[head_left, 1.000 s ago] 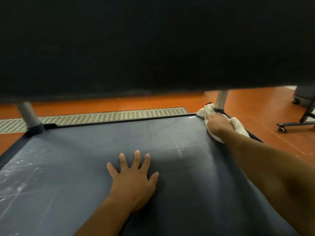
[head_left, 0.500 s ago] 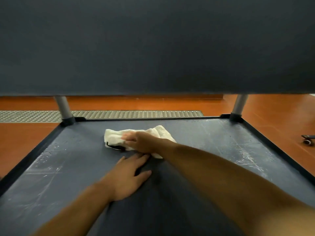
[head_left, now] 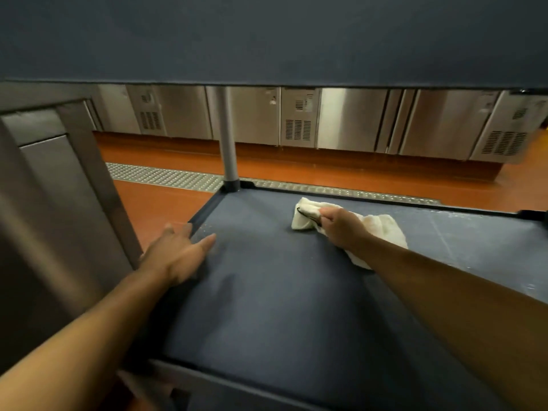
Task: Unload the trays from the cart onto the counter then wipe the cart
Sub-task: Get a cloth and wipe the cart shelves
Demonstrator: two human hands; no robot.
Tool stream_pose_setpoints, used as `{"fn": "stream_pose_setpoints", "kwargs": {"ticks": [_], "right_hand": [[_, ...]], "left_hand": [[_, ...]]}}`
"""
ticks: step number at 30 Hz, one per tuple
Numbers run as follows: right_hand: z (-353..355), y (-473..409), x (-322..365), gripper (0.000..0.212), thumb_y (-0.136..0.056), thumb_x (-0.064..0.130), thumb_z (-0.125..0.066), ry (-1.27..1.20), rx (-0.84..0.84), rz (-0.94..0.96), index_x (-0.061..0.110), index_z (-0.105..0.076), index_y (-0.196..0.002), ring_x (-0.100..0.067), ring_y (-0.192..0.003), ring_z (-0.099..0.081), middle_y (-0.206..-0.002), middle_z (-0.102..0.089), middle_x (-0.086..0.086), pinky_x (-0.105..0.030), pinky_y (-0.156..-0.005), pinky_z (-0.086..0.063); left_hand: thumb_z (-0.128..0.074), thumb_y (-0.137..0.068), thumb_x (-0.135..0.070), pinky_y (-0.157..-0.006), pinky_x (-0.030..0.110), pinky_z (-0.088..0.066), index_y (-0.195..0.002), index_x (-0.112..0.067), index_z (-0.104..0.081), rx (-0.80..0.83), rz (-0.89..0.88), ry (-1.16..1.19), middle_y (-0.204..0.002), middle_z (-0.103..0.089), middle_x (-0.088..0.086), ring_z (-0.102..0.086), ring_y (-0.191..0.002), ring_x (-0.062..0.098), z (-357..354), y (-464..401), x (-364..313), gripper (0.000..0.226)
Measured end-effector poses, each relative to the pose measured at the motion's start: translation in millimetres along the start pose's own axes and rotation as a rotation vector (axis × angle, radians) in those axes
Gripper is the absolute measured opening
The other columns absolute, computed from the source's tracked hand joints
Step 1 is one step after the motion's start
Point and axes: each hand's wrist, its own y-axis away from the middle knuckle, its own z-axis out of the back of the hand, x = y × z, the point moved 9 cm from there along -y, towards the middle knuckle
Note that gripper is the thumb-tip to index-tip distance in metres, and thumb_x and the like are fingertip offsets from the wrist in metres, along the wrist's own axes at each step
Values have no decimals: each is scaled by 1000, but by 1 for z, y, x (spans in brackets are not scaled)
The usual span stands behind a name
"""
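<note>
I look under the cart's upper shelf [head_left: 267, 40] at its dark blue lower shelf [head_left: 281, 307], which carries no trays. My right hand [head_left: 344, 229] grips a bunched white cloth [head_left: 382, 229] and presses it on the far middle of the shelf. My left hand [head_left: 178, 253] lies flat with straight fingers on the shelf's left rim, near the far-left corner. A grey post [head_left: 228, 137] rises from that corner.
A stainless cabinet [head_left: 53, 218] stands close on the left of the cart. Stainless under-counter units [head_left: 355, 120] line the far wall. Orange floor [head_left: 154, 203] with a metal drain grate [head_left: 166, 176] lies beyond the shelf.
The cloth and my right hand swept from the far-right corner leftward across the shelf. My left hand slid from the middle to the left rim. My view swung left and up.
</note>
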Motion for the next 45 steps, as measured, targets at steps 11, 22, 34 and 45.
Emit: {"fn": "stream_pose_setpoints", "kwargs": {"ticks": [11, 22, 34, 45], "right_hand": [[-118, 169, 253, 30, -102, 7, -58, -206, 621, 772, 6, -70, -129, -27, -132, -55, -141, -63, -11, -37, -113, -39], [-87, -2, 193, 27, -105, 33, -49, -200, 243, 303, 37, -74, -114, -10, -102, -70, -101, -74, 16, -25, -82, -50], [-115, -88, 193, 22, -96, 17, -50, -134, 189, 171, 20, -70, -104, -30, -102, -66, -106, -72, -6, -35, -80, -50], [-82, 169, 212, 33, -106, 24, -56, -239, 620, 653, 17, -66, -137, -6, -142, -41, -153, -54, 3, 0, -109, -16]], "left_hand": [[-19, -100, -75, -124, 56, -13, -164, -33, -17, 12, 274, 907, -170, -23, 9, -29, -152, 37, 24, -5, 2, 77], [-20, -103, -70, -89, 30, -39, -160, -23, -33, 48, 267, 914, -94, -66, -5, -65, -98, 16, 22, -3, -5, 75], [-22, -47, -112, -110, 53, -39, -139, -38, -58, 159, 288, 943, -136, -65, 9, -63, -121, 33, 3, -17, 5, 123], [-23, -103, -69, -104, 44, -39, -164, -31, -20, 12, 279, 1028, -158, -43, 15, -51, -135, 39, 27, -5, -8, 71]]}}
